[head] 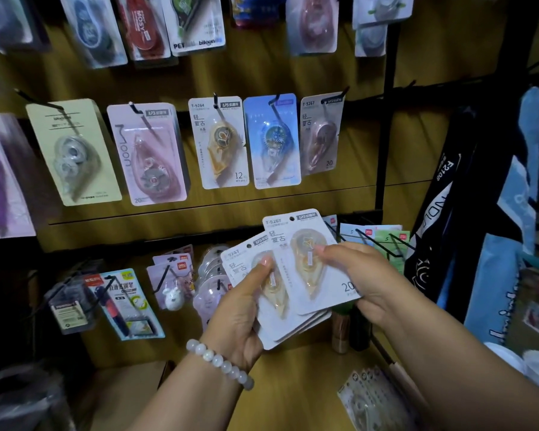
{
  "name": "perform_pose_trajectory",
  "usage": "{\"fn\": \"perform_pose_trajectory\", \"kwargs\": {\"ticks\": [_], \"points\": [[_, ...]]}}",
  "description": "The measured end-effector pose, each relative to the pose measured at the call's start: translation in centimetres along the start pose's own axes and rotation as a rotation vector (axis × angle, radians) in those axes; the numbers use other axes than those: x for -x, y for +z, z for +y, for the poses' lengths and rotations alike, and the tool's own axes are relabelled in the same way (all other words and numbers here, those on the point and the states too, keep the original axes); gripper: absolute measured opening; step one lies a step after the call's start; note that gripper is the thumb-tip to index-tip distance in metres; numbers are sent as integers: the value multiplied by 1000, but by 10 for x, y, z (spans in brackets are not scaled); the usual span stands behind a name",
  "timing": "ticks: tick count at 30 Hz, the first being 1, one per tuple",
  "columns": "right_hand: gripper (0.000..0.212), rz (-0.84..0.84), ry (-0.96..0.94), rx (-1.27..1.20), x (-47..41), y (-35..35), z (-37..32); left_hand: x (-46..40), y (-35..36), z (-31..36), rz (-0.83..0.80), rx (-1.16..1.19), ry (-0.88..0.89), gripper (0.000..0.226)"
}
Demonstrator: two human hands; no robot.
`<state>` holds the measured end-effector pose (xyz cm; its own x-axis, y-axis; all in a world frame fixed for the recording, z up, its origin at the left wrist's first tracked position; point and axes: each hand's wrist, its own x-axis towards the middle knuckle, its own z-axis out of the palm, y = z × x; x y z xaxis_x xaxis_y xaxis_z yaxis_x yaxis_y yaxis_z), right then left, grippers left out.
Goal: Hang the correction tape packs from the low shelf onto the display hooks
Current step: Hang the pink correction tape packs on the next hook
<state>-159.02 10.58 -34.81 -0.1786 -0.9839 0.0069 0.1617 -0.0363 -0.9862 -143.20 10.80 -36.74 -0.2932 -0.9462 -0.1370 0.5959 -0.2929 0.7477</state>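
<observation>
My left hand, with a bead bracelet on the wrist, grips a fanned stack of white correction tape packs with yellow dispensers, thumb on the front card. My right hand pinches the top pack of that stack by its right edge, thumb on the blister. Both hands hover in front of the lower part of the wooden display wall. Above them, a row of black display hooks carries hanging correction tape packs, including a matching white card marked 12 and a pink one marked 20.
Lower hooks at the left hold pens and small toy packs. Green and blue cards hang right of my hands. A low wooden shelf lies below with another pack on it. Dark and blue bags hang at the right.
</observation>
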Motion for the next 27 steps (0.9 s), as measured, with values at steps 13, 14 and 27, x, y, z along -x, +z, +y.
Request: {"fn": "perform_pose_trajectory", "kwargs": {"ticks": [13, 14, 27], "points": [[4, 184, -550, -83, -38, -23, -111, 2, 7, 0, 63, -24, -9, 24], [4, 187, -552, -66, -44, -22, -114, 3, 8, -1, 62, -21, -13, 23], [11, 229, -426, 24, -86, -1, -115, 4, 7, -3, 53, -23, -43, 27]]}}
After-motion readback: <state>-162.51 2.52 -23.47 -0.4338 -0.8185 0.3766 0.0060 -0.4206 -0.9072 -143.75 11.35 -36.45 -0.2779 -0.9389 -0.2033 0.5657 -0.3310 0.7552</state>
